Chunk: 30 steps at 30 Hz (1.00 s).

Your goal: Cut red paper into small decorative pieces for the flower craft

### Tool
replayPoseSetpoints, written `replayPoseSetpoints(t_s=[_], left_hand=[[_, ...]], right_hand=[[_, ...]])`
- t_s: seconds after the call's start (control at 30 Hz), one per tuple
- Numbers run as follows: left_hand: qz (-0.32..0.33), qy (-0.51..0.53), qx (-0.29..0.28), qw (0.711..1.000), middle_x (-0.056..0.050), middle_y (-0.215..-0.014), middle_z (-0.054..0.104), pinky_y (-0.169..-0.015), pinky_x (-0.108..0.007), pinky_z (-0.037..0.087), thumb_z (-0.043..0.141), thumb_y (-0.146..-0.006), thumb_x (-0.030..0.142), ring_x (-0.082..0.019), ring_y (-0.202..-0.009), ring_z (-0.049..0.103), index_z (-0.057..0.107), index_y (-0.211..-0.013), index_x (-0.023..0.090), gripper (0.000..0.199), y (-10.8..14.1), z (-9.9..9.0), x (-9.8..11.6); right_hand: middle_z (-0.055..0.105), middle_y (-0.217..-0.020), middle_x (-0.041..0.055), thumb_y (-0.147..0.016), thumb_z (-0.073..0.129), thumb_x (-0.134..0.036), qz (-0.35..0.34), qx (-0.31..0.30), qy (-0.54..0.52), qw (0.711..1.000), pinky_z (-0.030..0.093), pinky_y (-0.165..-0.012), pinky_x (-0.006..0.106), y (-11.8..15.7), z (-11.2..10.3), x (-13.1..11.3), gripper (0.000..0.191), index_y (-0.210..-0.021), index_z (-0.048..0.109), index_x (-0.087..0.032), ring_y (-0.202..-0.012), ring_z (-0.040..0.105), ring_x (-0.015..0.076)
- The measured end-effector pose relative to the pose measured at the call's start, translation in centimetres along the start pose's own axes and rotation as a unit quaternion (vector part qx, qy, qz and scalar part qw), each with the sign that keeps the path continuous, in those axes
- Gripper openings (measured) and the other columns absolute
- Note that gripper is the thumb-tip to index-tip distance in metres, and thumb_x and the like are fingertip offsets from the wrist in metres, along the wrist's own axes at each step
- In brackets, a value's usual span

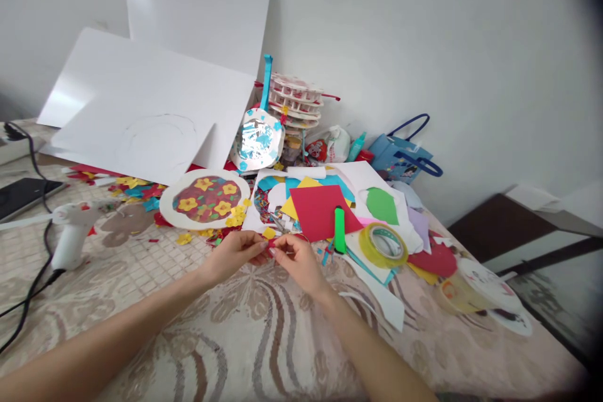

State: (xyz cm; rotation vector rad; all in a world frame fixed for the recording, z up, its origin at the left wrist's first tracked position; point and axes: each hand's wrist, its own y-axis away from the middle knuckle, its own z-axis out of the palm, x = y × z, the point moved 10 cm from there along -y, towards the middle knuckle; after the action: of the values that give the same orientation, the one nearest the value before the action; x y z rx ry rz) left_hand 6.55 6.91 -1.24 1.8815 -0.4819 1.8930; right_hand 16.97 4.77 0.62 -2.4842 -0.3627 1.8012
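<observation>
My left hand [238,252] and my right hand [298,259] meet over the patterned cloth, fingertips pinched close together. Between them is a small red piece [272,247], mostly covered by the fingers; it looks like craft paper or foam. Just beyond lies a small yellow square [269,233], with scissors [279,222] partly hidden behind it. A red sheet [318,210] rests past my right hand, and a bright green cutter-like tool [340,230] lies on its edge. Beyond my left hand sits a white oval board [169,208] with yellow flowers on a dark red middle.
A white glue gun [73,232] with a black cord stands at left beside a phone [26,195]. Yellow tape [404,250] lies at right, near a clear tape roll [455,295]. White boards [155,94], a tiered white rack [296,100] and a blue bag [400,157] stand behind.
</observation>
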Motion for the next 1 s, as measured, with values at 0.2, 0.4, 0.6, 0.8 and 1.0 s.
replayPoseSetpoints(t_s=[0.2,0.4,0.6,0.8,1.0], left_hand=[[-0.004,-0.034,-0.017,0.999,-0.005,-0.065,0.069,-0.059,-0.025,0.051,0.061,-0.074,0.040,-0.016,-0.060,0.064,0.062,-0.068,0.015,0.026,0.1,0.5,0.1],[-0.054,0.024,-0.012,0.998,-0.005,-0.070,0.070,-0.063,-0.024,0.052,0.061,-0.074,0.043,-0.016,-0.067,0.066,0.063,-0.074,0.015,0.028,0.3,0.7,-0.6],[-0.085,0.068,-0.011,0.994,-0.006,-0.070,0.071,-0.068,-0.026,0.052,0.067,-0.069,0.042,-0.016,-0.069,0.066,0.062,-0.073,0.013,0.029,0.4,0.7,-1.1],[-0.096,0.080,-0.020,0.992,-0.007,-0.072,0.071,-0.067,-0.026,0.051,0.068,-0.068,0.041,-0.015,-0.068,0.066,0.062,-0.077,0.012,0.031,0.4,0.7,-1.1],[-0.127,0.100,-0.012,0.987,-0.005,-0.070,0.071,-0.064,-0.024,0.051,0.068,-0.068,0.040,-0.014,-0.064,0.065,0.061,-0.075,0.013,0.030,0.7,0.9,-1.6]], right_hand=[[0.055,-0.068,0.0003,-0.082,0.049,-0.029,-0.006,-0.010,0.017,1.000,0.041,-0.054,0.023,0.2,0.3,-0.5,0.014,-0.078,0.055,-0.016,-0.058,0.053,0.0117],[0.052,-0.065,-0.0008,-0.080,0.051,-0.023,-0.077,0.081,0.132,0.985,0.037,-0.056,0.023,0.9,-0.9,-2.5,0.014,-0.067,0.051,-0.018,-0.060,0.049,0.0121],[0.054,-0.067,-0.0001,-0.080,0.055,-0.025,-0.108,0.091,0.140,0.980,0.037,-0.059,0.023,1.2,-0.8,-3.0,0.015,-0.067,0.053,-0.018,-0.064,0.049,0.0128],[0.050,-0.056,-0.0031,-0.085,0.049,-0.030,-0.044,0.066,0.050,0.996,0.035,-0.050,0.021,0.7,-0.6,-1.1,0.019,-0.072,0.054,-0.018,-0.050,0.046,0.0104],[0.054,-0.066,0.0002,-0.083,0.050,-0.021,-0.119,0.111,0.154,0.975,0.036,-0.058,0.023,1.3,-1.0,-3.0,0.016,-0.067,0.053,-0.018,-0.063,0.049,0.0129]])
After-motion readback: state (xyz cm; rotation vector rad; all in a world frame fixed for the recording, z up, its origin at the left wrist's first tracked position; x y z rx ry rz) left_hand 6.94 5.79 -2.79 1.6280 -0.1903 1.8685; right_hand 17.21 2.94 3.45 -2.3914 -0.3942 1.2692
